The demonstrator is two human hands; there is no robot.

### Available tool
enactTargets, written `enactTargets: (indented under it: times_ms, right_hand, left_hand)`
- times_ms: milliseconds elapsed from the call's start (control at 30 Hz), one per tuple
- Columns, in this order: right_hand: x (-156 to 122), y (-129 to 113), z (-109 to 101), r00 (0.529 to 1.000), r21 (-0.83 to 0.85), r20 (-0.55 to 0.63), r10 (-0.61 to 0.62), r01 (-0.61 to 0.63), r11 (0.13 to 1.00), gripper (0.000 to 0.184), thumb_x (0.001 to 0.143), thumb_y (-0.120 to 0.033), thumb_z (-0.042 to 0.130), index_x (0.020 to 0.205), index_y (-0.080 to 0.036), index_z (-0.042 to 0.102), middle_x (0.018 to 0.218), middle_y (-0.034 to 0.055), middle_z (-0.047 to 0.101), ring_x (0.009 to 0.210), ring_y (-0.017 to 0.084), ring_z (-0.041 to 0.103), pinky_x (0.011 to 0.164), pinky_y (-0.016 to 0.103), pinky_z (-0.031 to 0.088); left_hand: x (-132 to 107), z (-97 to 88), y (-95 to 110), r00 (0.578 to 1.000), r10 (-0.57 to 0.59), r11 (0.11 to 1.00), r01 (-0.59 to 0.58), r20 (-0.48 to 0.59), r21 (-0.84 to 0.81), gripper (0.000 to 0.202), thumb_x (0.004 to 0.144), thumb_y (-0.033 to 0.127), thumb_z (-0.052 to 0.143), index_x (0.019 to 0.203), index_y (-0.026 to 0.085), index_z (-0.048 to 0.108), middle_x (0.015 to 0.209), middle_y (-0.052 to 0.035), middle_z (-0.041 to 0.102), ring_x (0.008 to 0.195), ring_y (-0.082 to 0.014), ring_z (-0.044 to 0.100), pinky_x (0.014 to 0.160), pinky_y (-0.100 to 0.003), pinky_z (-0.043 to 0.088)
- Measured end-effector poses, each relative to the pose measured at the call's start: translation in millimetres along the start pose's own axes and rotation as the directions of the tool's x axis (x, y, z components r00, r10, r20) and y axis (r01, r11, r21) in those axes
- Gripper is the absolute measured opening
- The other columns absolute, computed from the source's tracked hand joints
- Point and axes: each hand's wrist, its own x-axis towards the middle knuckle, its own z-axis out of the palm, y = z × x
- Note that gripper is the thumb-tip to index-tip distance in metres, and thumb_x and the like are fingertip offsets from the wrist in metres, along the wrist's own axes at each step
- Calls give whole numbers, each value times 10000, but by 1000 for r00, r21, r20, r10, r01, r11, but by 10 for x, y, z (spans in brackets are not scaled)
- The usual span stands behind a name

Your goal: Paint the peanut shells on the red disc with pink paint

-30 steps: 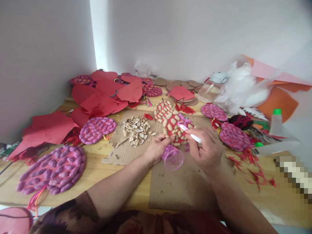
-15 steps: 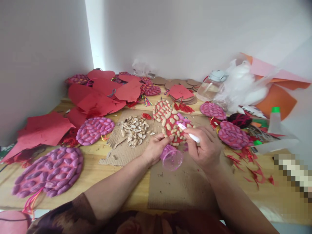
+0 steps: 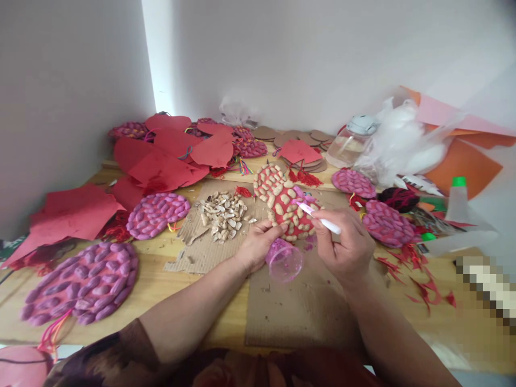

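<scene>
A red plaque (image 3: pixel 284 201) with peanut shells stuck over it lies on the cardboard, gourd-shaped in outline. Some shells on its right side are painted purple-pink. My left hand (image 3: pixel 257 246) is closed on its near left edge, thumb on top. Just below, a clear plastic cup (image 3: pixel 287 264) smeared with purple paint tilts against my left fingers; whether they also grip it I cannot tell. Pinched in my right hand (image 3: pixel 347 244) is a white-handled paintbrush (image 3: pixel 325 220), its tip at the plaque's right side by the painted shells.
Broken peanut shells (image 3: pixel 226 215) are heaped on cardboard (image 3: pixel 298 312) to the left. Finished purple plaques (image 3: pixel 83 285) lie on both sides. Red paper cutouts (image 3: pixel 161 156) fill the back left. A lidded jar (image 3: pixel 350 145), plastic bags (image 3: pixel 403 145) and a green-capped bottle (image 3: pixel 457 199) stand right.
My right hand has shifted slightly to the right with the paintbrush. My left hand, the plaque and the cup stay almost where they were.
</scene>
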Motion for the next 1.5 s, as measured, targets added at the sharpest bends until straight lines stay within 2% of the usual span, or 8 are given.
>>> enactTargets:
  times_ms: [233, 400, 733, 833, 967, 1133, 1300, 1500]
  right_hand:
    - [-42, 7, -1, 988, 83, 6, 153, -153, 985, 142, 959, -137, 701, 1081, -203, 730, 972, 47, 803, 882, 175, 751, 805, 299, 574]
    - [-71, 24, -2, 943, 162, -3, 333, -329, 930, 145, 967, -172, 704, 1094, -225, 752, 1002, 23, 813, 851, 148, 751, 743, 266, 565]
    - [-113, 120, 21, 895, 188, -12, 446, -436, 880, 99, 980, -262, 706, 1060, -240, 760, 940, 20, 795, 780, 163, 705, 689, 307, 520]
    - [-121, 142, 19, 884, 196, -32, 466, -451, 870, 93, 979, -287, 712, 1043, -242, 765, 928, 26, 790, 805, 179, 717, 713, 325, 525]
    - [-107, 101, 27, 879, 243, 22, 476, -466, 851, 113, 994, -287, 692, 1073, -235, 755, 893, 15, 783, 728, 154, 691, 655, 302, 511]
    - [-89, 74, 25, 900, 200, -41, 434, -418, 886, 102, 981, -255, 705, 1064, -227, 756, 977, 31, 808, 809, 166, 726, 717, 310, 552]
    - [-85, 61, 27, 925, 221, 14, 381, -374, 901, 111, 986, -230, 691, 1079, -226, 752, 974, 26, 813, 766, 145, 715, 689, 282, 555]
    - [-110, 124, 32, 897, 187, -11, 442, -432, 882, 100, 981, -273, 705, 1046, -224, 762, 922, 28, 795, 790, 171, 719, 716, 310, 552]
  left_hand:
    - [-14, 16, 30, 1000, 1, 1000, -1, -8, 7, 522, 584, 496, 1003, 861, 148, 731, 753, -43, 765, 539, -136, 660, 563, -264, 542]
    - [-29, 38, 58, 1000, -12, 1000, 12, -7, -18, 532, 532, 490, 1028, 790, 157, 703, 703, -29, 746, 533, -144, 666, 537, -256, 542]
    - [-32, 32, 83, 999, -40, 999, 40, -12, -24, 566, 491, 499, 1045, 774, 152, 700, 682, -23, 736, 518, -151, 674, 517, -254, 551]
    - [-37, 35, 94, 999, -42, 999, 42, -4, -27, 552, 500, 484, 1045, 772, 152, 699, 682, -26, 739, 524, -150, 679, 526, -250, 556]
    - [-44, 39, 105, 999, -43, 998, 43, -7, -36, 516, 524, 437, 1043, 786, 147, 706, 706, -30, 745, 533, -142, 677, 543, -246, 557]
    - [-33, 23, 108, 998, -54, 997, 52, -39, -48, 511, 520, 420, 1043, 734, 156, 661, 649, -2, 698, 520, -138, 665, 525, -239, 544]
    - [-21, 18, 108, 997, -69, 996, 67, -32, -56, 509, 537, 402, 1040, 763, 157, 655, 676, -11, 713, 528, -141, 669, 529, -244, 550]
    - [-27, 14, 118, 997, -71, 996, 69, -29, -63, 463, 611, 365, 1011, 741, 162, 617, 659, -5, 691, 523, -138, 667, 524, -238, 538]
